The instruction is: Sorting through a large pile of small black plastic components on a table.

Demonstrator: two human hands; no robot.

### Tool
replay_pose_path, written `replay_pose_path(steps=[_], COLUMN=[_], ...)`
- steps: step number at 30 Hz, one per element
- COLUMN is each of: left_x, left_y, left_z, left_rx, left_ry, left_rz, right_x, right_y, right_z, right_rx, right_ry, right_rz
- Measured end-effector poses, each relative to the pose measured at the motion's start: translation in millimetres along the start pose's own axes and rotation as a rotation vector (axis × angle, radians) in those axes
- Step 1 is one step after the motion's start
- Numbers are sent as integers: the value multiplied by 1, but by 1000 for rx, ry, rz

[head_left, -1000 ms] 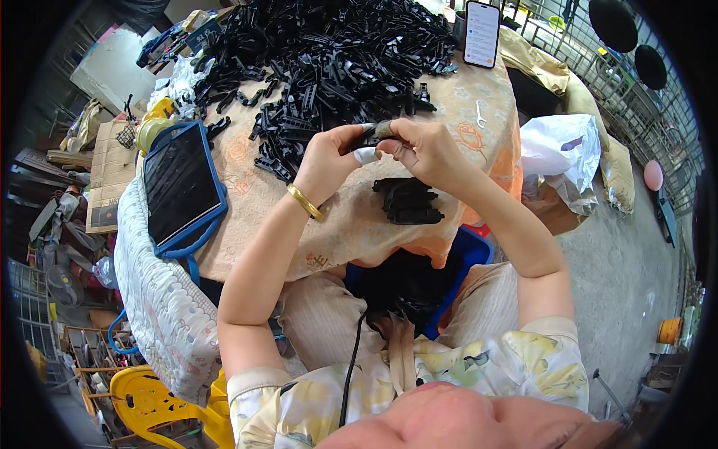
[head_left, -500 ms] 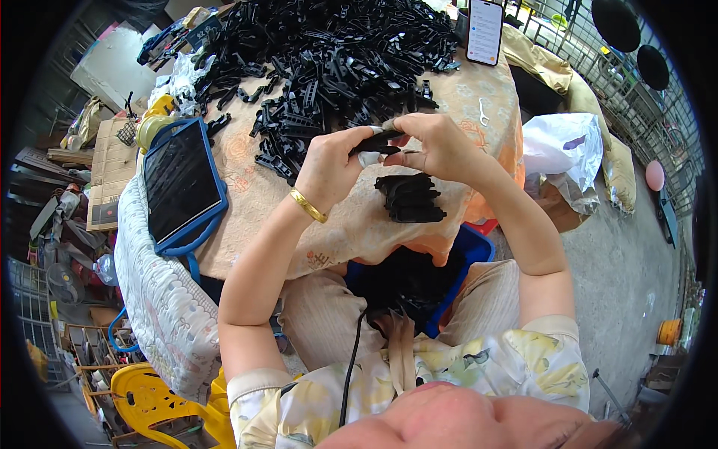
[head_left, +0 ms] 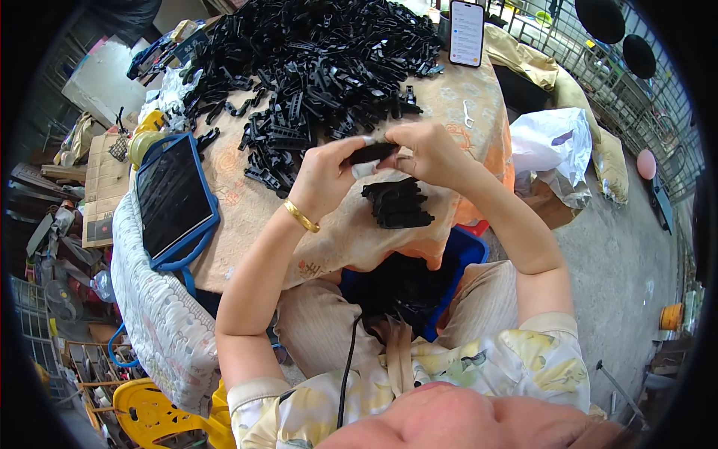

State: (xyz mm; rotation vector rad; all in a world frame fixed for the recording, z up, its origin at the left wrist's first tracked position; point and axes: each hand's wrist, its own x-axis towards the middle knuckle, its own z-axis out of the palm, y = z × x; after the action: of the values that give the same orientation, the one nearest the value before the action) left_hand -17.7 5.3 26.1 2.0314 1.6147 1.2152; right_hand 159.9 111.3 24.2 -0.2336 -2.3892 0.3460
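A dark black plastic piece (head_left: 369, 154) is pinched between both my hands above the table. My left hand (head_left: 323, 178), below which a gold bracelet circles the wrist, closes on its left end. My right hand (head_left: 425, 153) grips the right end, fingers curled. White coverings wrap some of my left fingertips. Just below the hands, a neat row of black plastic pieces (head_left: 398, 203) lies near the table's front edge. Beyond them spreads a big heap of loose black plastic pieces (head_left: 321, 63). The exact shape of the held piece is partly hidden by my fingers.
A patterned peach cloth (head_left: 247, 251) covers the table. A blue-framed tablet (head_left: 178, 198) lies at left, and a phone (head_left: 465, 34) stands at the back right. Between my knees sits a blue bin (head_left: 473, 253) with black pieces inside. A yellow chair (head_left: 146, 408) is at lower left.
The view has shifted slightly, so the table things appear a little further left. My hands stay together on the black piece, which has turned somewhat between my fingers.
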Motion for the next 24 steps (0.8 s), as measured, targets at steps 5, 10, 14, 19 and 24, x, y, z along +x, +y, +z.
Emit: replay_pose_path(steps=[5,10,14,19,24], left_x=[-4,-7,-14,-21,-18], left_y=[5,1,13,16,16], left_z=[1,-2,-50,-59,-53], left_rx=[27,207,395,535,543], left_ry=[-100,-304,-404,-591,-578], left_rz=[-121,125,100,-116,-191], right_x=[-3,-29,-31,-28,-22], right_y=[82,193,250,302,328], right_z=[-17,-58,-66,-56,-51], right_rx=[606,-122,-394,-201,-156], right_ry=[102,552,353,278,244], right_rz=[343,685,869,984,937])
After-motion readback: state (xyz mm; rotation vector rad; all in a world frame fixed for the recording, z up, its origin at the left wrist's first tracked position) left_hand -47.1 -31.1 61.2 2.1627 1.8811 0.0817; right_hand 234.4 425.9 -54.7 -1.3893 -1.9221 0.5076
